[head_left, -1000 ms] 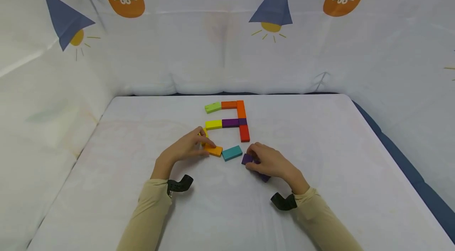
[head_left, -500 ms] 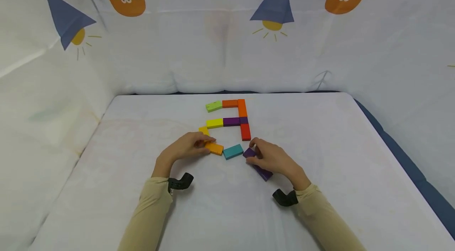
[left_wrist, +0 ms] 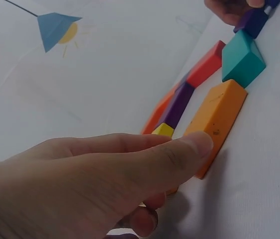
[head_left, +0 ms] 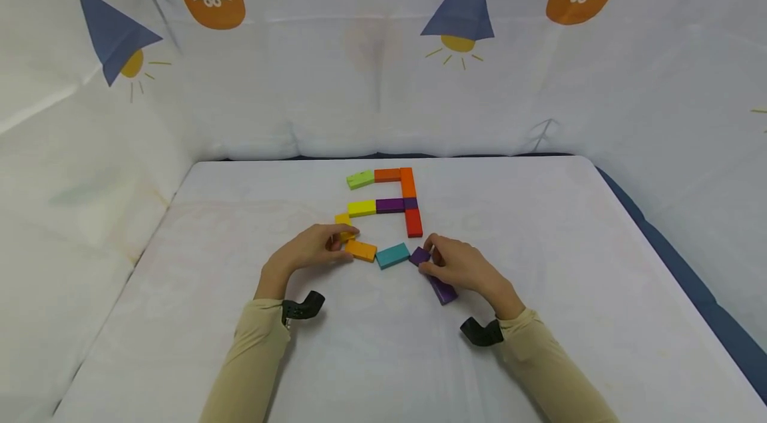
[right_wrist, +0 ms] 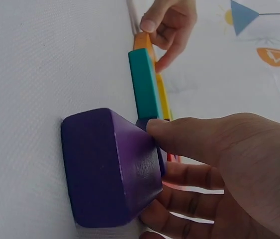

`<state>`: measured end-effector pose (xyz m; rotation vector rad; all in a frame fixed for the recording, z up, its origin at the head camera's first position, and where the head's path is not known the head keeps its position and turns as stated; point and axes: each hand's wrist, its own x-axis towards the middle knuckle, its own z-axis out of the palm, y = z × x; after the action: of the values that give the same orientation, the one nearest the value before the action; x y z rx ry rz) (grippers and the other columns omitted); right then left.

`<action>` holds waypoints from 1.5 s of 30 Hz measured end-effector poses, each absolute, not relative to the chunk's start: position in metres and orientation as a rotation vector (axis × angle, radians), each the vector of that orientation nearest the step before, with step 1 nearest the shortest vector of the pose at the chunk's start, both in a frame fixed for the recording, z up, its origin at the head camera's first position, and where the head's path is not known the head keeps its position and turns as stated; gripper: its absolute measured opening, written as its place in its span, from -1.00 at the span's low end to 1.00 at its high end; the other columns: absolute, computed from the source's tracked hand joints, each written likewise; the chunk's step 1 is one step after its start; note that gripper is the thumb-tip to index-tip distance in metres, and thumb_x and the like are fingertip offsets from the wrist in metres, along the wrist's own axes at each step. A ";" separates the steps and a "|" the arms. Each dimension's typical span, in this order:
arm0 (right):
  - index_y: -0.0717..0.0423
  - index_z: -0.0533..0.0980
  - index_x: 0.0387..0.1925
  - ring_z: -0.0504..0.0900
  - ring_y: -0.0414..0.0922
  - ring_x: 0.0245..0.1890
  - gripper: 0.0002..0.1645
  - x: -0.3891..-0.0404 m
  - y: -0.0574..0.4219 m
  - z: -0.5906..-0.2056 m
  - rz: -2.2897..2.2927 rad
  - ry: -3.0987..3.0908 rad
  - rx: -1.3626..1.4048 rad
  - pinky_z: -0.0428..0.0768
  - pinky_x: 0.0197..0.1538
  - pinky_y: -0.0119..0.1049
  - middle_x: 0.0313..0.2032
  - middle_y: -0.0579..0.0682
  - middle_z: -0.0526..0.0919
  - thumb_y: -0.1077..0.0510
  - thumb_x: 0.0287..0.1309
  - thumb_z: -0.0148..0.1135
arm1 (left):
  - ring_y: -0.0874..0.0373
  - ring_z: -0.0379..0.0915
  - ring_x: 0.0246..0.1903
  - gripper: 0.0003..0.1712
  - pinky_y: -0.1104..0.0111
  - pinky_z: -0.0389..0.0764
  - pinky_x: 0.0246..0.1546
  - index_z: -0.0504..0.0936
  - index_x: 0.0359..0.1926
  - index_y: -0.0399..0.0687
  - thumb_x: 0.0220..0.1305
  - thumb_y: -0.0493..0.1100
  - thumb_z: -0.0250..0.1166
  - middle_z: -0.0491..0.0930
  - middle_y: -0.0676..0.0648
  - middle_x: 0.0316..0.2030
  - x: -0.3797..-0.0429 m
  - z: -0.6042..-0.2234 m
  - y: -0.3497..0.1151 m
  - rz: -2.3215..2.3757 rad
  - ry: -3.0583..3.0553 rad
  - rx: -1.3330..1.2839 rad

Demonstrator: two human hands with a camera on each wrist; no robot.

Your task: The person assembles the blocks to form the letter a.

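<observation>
My right hand [head_left: 461,266] pinches a small dark purple block [head_left: 419,256] between thumb and forefinger, close by the right end of a teal block [head_left: 393,255]. A longer purple block [right_wrist: 95,169] lies on the near side, just below that hand. My left hand [head_left: 308,251] is at the left end of an orange block [left_wrist: 217,109]. Its thumb overlaps the orange block in the left wrist view, and its forefinger reaches out over a yellow-orange block [head_left: 343,218], partly hiding it. The orange and teal blocks lie end to end.
Further back on the white table [head_left: 240,203], a yellow block [head_left: 362,208] and purple block [head_left: 390,205] form a row. Beyond are a lime green block [head_left: 360,179] and orange-red blocks [head_left: 387,174]; a red block [head_left: 413,223] points toward me. A printed white cloth [head_left: 335,90] hangs behind.
The left hand has drawn back slightly from the orange block, uncovering more of it. The right hand has shifted slightly away from me, turning the small purple block beside the teal one.
</observation>
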<state>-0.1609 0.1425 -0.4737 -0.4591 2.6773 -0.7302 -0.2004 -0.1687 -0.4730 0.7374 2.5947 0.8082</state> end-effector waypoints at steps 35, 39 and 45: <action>0.03 0.45 -0.10 0.41 -0.17 -0.51 -0.63 -0.164 0.146 -0.480 -0.823 2.778 -0.401 0.41 -0.44 -0.34 -0.44 -0.07 0.50 -0.06 0.13 0.27 | 0.18 0.41 -0.06 -0.52 0.22 0.33 0.04 0.55 0.15 0.21 0.20 0.08 0.29 0.57 0.09 0.01 -0.181 -0.484 -0.107 0.652 2.726 1.134; 0.04 0.44 -0.09 0.41 -0.18 -0.50 -0.62 -0.164 0.147 -0.482 -0.836 2.794 -0.423 0.41 -0.43 -0.35 -0.44 -0.07 0.50 -0.05 0.13 0.26 | 0.18 0.40 -0.06 -0.49 0.28 0.36 -0.04 0.53 0.17 0.19 0.18 0.08 0.31 0.57 0.08 0.02 -0.182 -0.483 -0.108 0.658 2.706 1.147; 0.04 0.43 -0.07 0.40 -0.18 -0.51 -0.61 -0.165 0.145 -0.484 -0.862 2.800 -0.433 0.41 -0.45 -0.35 -0.45 -0.08 0.49 -0.05 0.13 0.27 | 0.17 0.38 -0.06 -0.46 0.34 0.37 -0.09 0.51 0.20 0.17 0.17 0.02 0.33 0.56 0.07 0.03 -0.182 -0.483 -0.109 0.653 2.689 1.166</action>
<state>-0.1647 0.1447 -0.4838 -0.4326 2.8001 -0.8618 -0.1822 -0.1094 -0.4834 1.1664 2.6890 0.6526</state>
